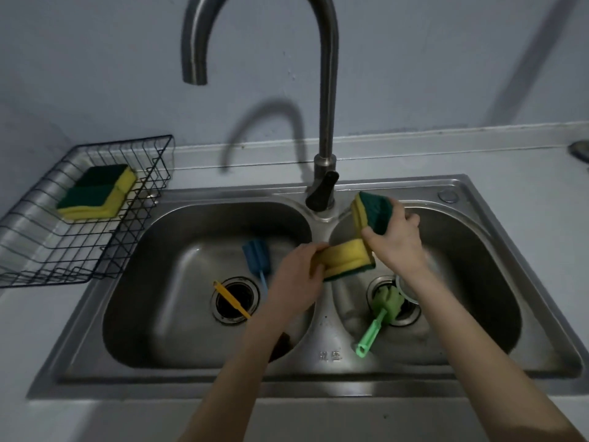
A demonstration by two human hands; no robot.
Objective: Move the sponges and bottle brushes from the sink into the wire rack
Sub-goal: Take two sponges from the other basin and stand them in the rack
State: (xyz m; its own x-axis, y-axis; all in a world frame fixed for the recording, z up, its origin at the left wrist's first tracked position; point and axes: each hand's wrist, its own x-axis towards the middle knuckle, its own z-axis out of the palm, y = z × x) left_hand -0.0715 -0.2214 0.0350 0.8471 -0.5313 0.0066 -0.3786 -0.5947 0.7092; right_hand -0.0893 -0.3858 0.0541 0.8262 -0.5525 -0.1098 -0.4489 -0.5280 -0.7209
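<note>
My left hand (294, 277) grips a yellow and green sponge (345, 260) over the divider of the steel double sink (204, 193). My right hand (395, 240) holds a second sponge (373, 212) upright, green side toward me, just above the first. The two sponges touch. A blue bottle brush (255, 258) and a yellow brush handle (231, 299) lie in the left basin. In the right basin a green bottle brush (381, 317) lies over the drain. The black wire rack (134, 224) at the left holds two stacked sponges (95, 193).
A tall curved faucet (326, 122) rises behind the divider, with its spout over the left basin. The grey counter (526, 173) surrounds the sink, and a wall stands close behind. A small metal object (578, 151) sits at the far right edge.
</note>
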